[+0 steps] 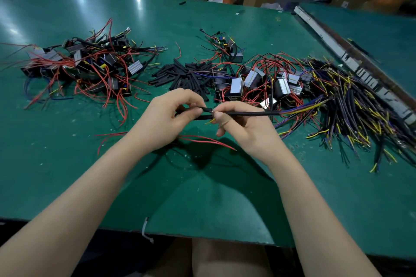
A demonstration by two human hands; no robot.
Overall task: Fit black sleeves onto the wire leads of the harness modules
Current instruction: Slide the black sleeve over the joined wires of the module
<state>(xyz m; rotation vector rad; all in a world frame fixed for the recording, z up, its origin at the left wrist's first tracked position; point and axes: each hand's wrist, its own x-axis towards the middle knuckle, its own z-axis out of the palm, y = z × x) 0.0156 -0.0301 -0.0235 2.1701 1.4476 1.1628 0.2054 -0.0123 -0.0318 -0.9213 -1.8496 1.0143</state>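
Both hands, left hand (166, 114) and right hand (243, 123), pinch a black sleeve (206, 110).

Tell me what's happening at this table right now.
A person is fitting a black sleeve onto a wire lead. The left hand pinches the sleeve; the right hand holds the lead to its end. Loose sleeves lie piled behind, with modules on both sides of them on the green table.
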